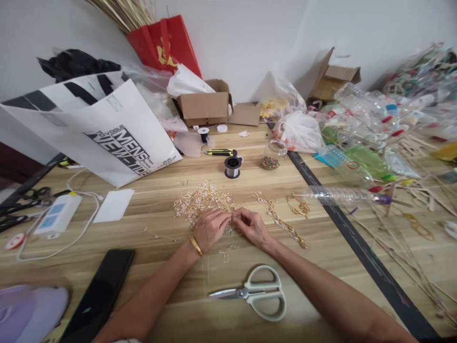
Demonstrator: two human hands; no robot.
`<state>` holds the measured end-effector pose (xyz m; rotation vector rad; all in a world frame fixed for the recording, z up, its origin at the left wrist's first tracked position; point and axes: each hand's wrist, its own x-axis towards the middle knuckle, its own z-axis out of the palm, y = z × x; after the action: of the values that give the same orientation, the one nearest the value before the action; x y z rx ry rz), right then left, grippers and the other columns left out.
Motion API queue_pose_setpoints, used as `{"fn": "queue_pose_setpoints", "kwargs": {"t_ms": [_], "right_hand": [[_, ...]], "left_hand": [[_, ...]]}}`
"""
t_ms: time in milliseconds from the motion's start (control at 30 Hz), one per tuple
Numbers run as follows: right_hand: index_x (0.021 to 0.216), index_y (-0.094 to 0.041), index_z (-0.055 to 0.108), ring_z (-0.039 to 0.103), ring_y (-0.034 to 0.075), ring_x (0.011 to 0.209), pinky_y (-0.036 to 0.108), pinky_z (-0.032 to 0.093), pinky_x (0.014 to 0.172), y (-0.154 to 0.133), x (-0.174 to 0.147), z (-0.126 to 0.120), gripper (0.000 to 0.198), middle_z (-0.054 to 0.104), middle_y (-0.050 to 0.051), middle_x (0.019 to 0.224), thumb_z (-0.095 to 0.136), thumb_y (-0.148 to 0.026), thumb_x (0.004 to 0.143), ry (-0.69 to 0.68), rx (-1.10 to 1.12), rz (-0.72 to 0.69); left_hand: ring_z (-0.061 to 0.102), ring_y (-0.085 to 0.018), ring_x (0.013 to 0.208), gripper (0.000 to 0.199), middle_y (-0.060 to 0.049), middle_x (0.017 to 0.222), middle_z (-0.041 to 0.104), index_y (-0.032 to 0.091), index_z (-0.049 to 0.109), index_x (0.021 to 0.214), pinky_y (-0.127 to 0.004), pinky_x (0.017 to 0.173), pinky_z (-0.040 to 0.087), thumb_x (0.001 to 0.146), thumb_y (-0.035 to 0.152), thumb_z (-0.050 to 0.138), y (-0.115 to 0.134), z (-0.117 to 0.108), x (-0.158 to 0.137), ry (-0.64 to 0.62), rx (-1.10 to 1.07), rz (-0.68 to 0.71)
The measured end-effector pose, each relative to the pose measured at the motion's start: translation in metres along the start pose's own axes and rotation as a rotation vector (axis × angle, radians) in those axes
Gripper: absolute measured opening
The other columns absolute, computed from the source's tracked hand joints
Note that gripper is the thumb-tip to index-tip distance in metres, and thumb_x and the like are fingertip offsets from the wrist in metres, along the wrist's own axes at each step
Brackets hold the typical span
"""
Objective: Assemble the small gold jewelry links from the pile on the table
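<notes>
On your desk, white-handled scissors lie nearest you, presumably for easy reach. The gold-and-clear bead pile sits just beyond your left hand, likely handy for picking. It nearly meets your right hand, both with fingers narrowed, probably for fine control; I cannot tell whether they close on anything. A small loose strand lies nearer you.

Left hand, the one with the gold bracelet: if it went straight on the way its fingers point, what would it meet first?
Probably the right hand: the left hand points toward its fingertips, close by, though depth makes any gap hard to judge.
</notes>
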<state>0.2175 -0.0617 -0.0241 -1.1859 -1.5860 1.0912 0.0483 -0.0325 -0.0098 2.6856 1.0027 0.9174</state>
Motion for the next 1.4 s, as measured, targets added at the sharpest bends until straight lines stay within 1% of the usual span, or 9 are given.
{"fn": "queue_pose_setpoints", "kwargs": {"t_ms": [100, 267, 433, 500, 567, 800, 1067, 1200, 1400], "right_hand": [[0.080, -0.015, 0.058, 0.042, 0.009, 0.050, 0.021, 0.033, 0.048, 0.001, 0.000, 0.000, 0.014, 0.048, -0.003, 0.057, 0.052, -0.027, 0.085, -0.003, 0.011, 0.010], [0.083, -0.015, 0.058, 0.043, 0.010, 0.050, 0.021, 0.033, 0.048, 0.000, -0.001, -0.001, 0.017, 0.048, -0.003, 0.058, 0.051, -0.031, 0.086, -0.014, 0.054, 0.014], [0.082, -0.015, 0.059, 0.044, 0.010, 0.056, 0.021, 0.033, 0.051, -0.001, -0.002, -0.002, 0.018, 0.050, -0.001, 0.062, 0.051, -0.031, 0.087, -0.025, 0.048, -0.073], [0.080, -0.015, 0.059, 0.045, 0.011, 0.058, 0.022, 0.035, 0.053, -0.001, -0.002, -0.002, 0.019, 0.052, 0.000, 0.066, 0.052, -0.031, 0.087, -0.021, 0.047, -0.104], [0.080, -0.015, 0.059, 0.045, 0.011, 0.058, 0.022, 0.036, 0.053, -0.001, -0.002, -0.001, 0.019, 0.053, 0.001, 0.067, 0.052, -0.032, 0.087, -0.029, 0.081, -0.098], [0.082, -0.015, 0.062, 0.046, 0.009, 0.051, 0.020, 0.037, 0.047, 0.005, -0.001, 0.000, 0.021, 0.052, -0.001, 0.061, 0.058, -0.036, 0.083, -0.034, 0.229, 0.036], [0.083, -0.015, 0.064, 0.044, 0.008, 0.046, 0.019, 0.035, 0.043, 0.005, 0.000, 0.001, 0.023, 0.052, -0.003, 0.055, 0.064, -0.037, 0.077, -0.004, 0.315, 0.120], [0.083, -0.015, 0.064, 0.045, 0.009, 0.047, 0.020, 0.036, 0.044, 0.007, 0.000, 0.001, 0.023, 0.052, -0.002, 0.057, 0.062, -0.037, 0.079, -0.020, 0.285, 0.099], [0.083, -0.015, 0.059, 0.046, 0.010, 0.053, 0.020, 0.037, 0.048, 0.003, -0.003, 0.000, 0.020, 0.052, -0.001, 0.063, 0.054, -0.034, 0.086, -0.029, 0.114, -0.008]], "left_hand": [[0.061, -0.014, 0.071, 0.012, -0.003, 0.076, 0.069, 0.016, 0.067, 0.082, -0.026, 0.069, 0.048, 0.085, 0.018, 0.055, -0.003, 0.002, 0.000, -0.006, -0.174, -0.137], [0.062, -0.013, 0.067, 0.010, -0.003, 0.075, 0.070, 0.016, 0.069, 0.080, -0.023, 0.066, 0.047, 0.081, 0.019, 0.059, -0.004, -0.005, 0.004, -0.045, -0.402, -0.361], [0.062, -0.013, 0.067, 0.016, -0.003, 0.073, 0.070, 0.014, 0.069, 0.082, -0.022, 0.064, 0.048, 0.081, 0.026, 0.059, -0.009, -0.008, 0.004, -0.116, -0.675, -0.506], [0.062, -0.013, 0.068, 0.018, -0.004, 0.074, 0.070, 0.013, 0.069, 0.082, -0.022, 0.064, 0.048, 0.081, 0.028, 0.059, -0.012, -0.007, 0.003, -0.141, -0.745, -0.526], [0.062, -0.013, 0.068, 0.019, -0.004, 0.074, 0.070, 0.013, 0.069, 0.082, -0.022, 0.066, 0.048, 0.080, 0.029, 0.060, -0.014, -0.007, 0.002, -0.149, -0.788, -0.537], [0.061, -0.013, 0.066, 0.018, -0.003, 0.071, 0.069, 0.012, 0.069, 0.081, -0.022, 0.065, 0.048, 0.079, 0.029, 0.062, -0.015, -0.006, 0.001, -0.149, -0.836, -0.555], [0.062, -0.013, 0.065, 0.018, -0.003, 0.070, 0.070, 0.012, 0.069, 0.082, -0.022, 0.064, 0.048, 0.078, 0.028, 0.062, -0.015, -0.006, 0.002, -0.153, -0.828, -0.563], [0.061, -0.013, 0.065, 0.017, -0.003, 0.070, 0.069, 0.013, 0.069, 0.081, -0.022, 0.064, 0.047, 0.079, 0.028, 0.062, -0.014, -0.006, 0.002, -0.157, -0.813, -0.552], [0.061, -0.013, 0.066, 0.018, -0.004, 0.071, 0.070, 0.012, 0.069, 0.082, -0.022, 0.065, 0.047, 0.079, 0.028, 0.061, -0.014, -0.007, 0.002, -0.170, -0.796, -0.539]]}}
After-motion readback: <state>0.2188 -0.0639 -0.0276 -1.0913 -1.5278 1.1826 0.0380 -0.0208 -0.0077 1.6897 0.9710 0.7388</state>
